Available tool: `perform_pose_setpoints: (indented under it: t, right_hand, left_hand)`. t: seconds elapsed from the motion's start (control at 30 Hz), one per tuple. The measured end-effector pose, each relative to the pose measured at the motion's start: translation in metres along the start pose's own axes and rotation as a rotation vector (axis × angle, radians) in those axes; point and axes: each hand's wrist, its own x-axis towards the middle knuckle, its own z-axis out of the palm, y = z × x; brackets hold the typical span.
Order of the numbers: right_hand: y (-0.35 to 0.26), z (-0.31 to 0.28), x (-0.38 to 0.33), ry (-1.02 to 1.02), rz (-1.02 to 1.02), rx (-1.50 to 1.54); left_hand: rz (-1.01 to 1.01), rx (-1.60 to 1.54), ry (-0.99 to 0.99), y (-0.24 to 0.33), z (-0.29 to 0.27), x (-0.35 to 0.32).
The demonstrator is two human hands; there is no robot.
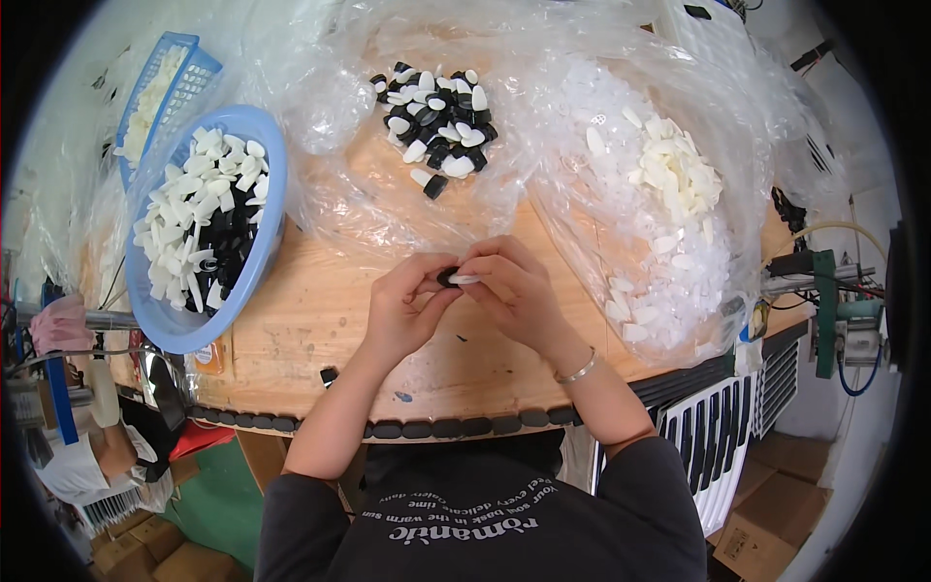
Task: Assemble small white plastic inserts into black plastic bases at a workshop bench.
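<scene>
Above the middle of the wooden table [291,339], both hands meet at their fingertips. My left hand [401,301] pinches a small black plastic piece [447,277], which looks short and rounded. A thin white oval piece [466,279] is between the fingers of my right hand [519,291], with its end against the black piece. Whether the two are joined I cannot tell, as fingers cover part of them. Beyond my hands lies a heap of black pieces with white ovals attached [436,121] on clear plastic.
At the left stands a blue basin [276,194] of loose white and black pieces, with a blue basket [199,73] behind it. Clear plastic sheeting [572,223] at the right bears translucent and cream pieces [679,170]. A black part [329,375] lies near the front edge.
</scene>
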Motion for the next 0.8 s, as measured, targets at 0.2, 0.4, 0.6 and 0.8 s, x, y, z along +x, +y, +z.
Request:
perform_pose_setpoints:
  t: [0.2, 0.4, 0.6, 0.8]
  right_hand:
    - [0.003, 0.005, -0.004, -0.013, 0.091, 0.147]
    - [0.003, 0.011, -0.011, 0.109, 0.606, 0.790]
    - [0.002, 0.022, -0.015, 0.122, 0.523, 0.769]
    - [0.007, 0.023, -0.017, 0.046, 0.407, 0.634]
  left_hand:
    - [0.068, 0.048, 0.051, 0.002, 0.000, 0.003]
    - [0.105, -0.175, 0.205, 0.001, 0.007, 0.008]
    - [0.070, -0.150, 0.194, 0.002, 0.008, 0.006]
    - [0.128, -0.032, 0.190, -0.005, 0.004, 0.004]
